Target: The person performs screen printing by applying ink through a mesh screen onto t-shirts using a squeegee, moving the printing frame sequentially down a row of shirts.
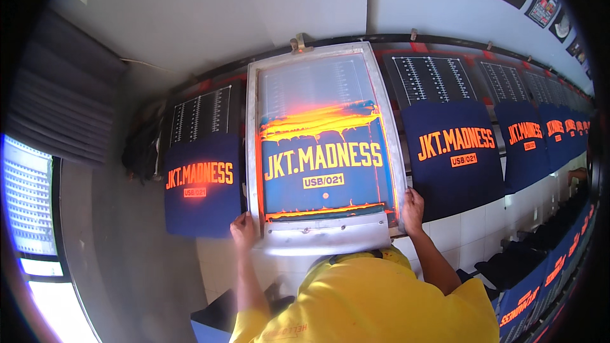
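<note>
A screen-printing frame (252, 121) with pale metal edges lies over a print board in front of me. Through its mesh show yellow-orange lettering and a dark blue ground. Thick orange and yellow ink (318, 122) is spread in a band across the mesh's upper middle, with a thinner streak near the close end. A broad pale bar with screws (325, 236), perhaps a squeegee, lies across that close end. My left hand (242, 230) is closed on the frame's near left corner. My right hand (413, 209) grips its near right edge; part of those fingers is hidden.
Dark blue printed fabric pieces (199, 213) lie on black boards left of the frame and in a row (454, 184) to the right. A dark rail (438, 39) with clamps runs behind. Another board row (540, 279) stands lower right, and a window (32, 194) at far left.
</note>
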Demonstrator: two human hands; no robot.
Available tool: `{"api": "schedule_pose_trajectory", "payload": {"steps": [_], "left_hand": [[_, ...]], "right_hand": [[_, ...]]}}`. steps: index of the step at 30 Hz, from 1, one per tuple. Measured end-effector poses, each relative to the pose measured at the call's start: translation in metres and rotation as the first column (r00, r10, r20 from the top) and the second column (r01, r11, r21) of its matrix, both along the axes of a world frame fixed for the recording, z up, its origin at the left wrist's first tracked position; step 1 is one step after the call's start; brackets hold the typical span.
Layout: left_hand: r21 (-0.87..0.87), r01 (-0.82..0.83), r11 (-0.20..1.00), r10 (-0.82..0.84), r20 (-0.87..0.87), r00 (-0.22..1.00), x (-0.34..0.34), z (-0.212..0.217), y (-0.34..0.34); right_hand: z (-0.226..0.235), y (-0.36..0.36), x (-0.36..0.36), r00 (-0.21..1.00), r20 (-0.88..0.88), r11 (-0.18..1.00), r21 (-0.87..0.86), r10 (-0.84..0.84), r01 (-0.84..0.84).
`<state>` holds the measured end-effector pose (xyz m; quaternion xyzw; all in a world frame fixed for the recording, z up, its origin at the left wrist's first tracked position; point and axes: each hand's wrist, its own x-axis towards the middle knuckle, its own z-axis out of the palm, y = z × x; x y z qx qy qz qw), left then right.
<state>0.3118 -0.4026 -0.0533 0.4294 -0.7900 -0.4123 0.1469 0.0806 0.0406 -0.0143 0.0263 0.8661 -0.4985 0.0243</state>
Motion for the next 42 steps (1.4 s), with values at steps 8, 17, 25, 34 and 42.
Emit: {"api": "schedule_pose_trajectory", "payload": {"steps": [8, 17, 25, 34, 42], "left_hand": [[-0.099, 0.06, 0.993, -0.054, 0.065, 0.996, -0.011, 0.02, 0.004], [-0.434, 0.715, 0.548, -0.706, 0.219, 0.674, 0.041, 0.11, 0.037], [-0.43, 0.784, 0.448, -0.735, 0.323, 0.597, -0.001, 0.113, 0.046], [-0.325, 0.732, 0.598, -0.672, 0.295, 0.68, -0.05, 0.135, 0.033], [-0.489, 0.684, 0.541, -0.713, 0.165, 0.682, 0.009, 0.091, 0.075]], "right_hand": [[0.023, -0.007, 0.01, 0.963, -0.237, 0.982, 0.161, 0.132, -0.095], [0.109, -0.008, 0.083, 0.494, 0.012, 0.344, 0.704, 0.87, -0.622], [0.13, -0.042, 0.055, 0.482, 0.136, 0.207, 0.78, 0.866, -0.591], [0.142, -0.063, 0.014, 0.565, 0.088, 0.282, 0.798, 0.82, -0.533], [0.115, -0.019, 0.074, 0.585, -0.103, 0.398, 0.825, 0.804, -0.401]]}}
